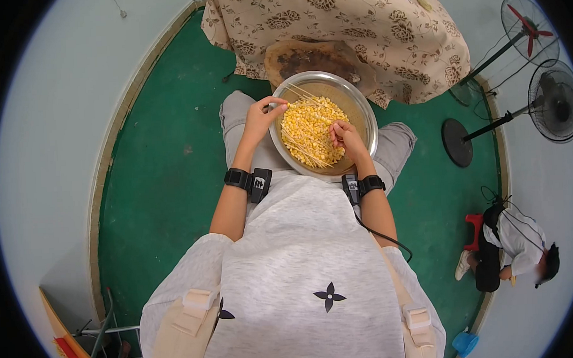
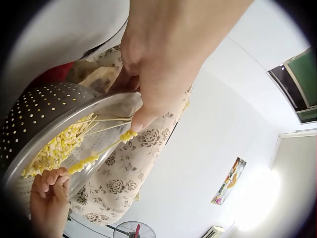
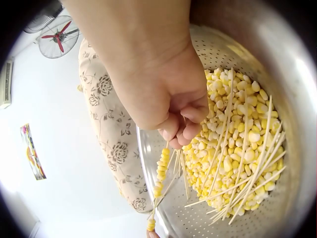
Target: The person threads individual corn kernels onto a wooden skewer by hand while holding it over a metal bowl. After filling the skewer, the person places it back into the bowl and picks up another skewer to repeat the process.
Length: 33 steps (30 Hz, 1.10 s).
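A thin wooden skewer threaded with yellow corn kernels (image 3: 161,171) runs between both hands over a metal colander (image 1: 368,114). The right hand (image 1: 348,138) pinches one end, its fingers curled, beside a longer row of kernels. At the other end, the left hand (image 1: 258,121) pinches a short group of kernels (image 2: 129,136) between thumb and finger, near the colander's rim; part of that grip is hidden in the left wrist view. Bare stick shows between the two groups. Loose corn kernels (image 1: 306,127) fill much of the colander, with several bare skewers (image 3: 270,126) lying on them.
The colander rests at the person's lap. Beyond it stand a brown wooden slab (image 1: 313,56) and a table with a flowered cloth (image 1: 395,40). Two fans (image 1: 555,100) are at the right. Another person (image 1: 516,236) sits at the lower right by a red stool (image 1: 473,231).
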### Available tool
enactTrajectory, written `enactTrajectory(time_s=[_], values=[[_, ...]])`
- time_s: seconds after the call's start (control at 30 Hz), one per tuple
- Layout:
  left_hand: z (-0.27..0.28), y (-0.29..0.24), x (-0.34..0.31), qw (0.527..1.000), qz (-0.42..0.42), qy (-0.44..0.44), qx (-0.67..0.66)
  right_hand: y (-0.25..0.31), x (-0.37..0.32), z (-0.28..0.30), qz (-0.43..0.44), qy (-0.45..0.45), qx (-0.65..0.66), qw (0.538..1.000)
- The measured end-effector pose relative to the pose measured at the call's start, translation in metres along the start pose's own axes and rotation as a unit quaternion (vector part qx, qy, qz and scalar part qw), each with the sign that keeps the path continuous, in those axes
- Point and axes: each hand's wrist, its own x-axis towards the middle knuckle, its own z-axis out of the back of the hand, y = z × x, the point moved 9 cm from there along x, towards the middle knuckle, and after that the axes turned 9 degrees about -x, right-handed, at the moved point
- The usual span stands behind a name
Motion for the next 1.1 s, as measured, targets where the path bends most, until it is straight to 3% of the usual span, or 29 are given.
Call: enactTrajectory(time_s=[0.47, 1.1], values=[[-0.003, -0.008, -0.004, 1.000, 0.018, 0.021, 0.006, -0.004, 0.002, 0.001, -0.006, 0.007, 0.010, 1.000], [-0.004, -0.010, -0.006, 0.996, 0.064, 0.069, 0.004, -0.014, 0.000, -0.009, -0.061, 0.094, 0.066, 0.992]])
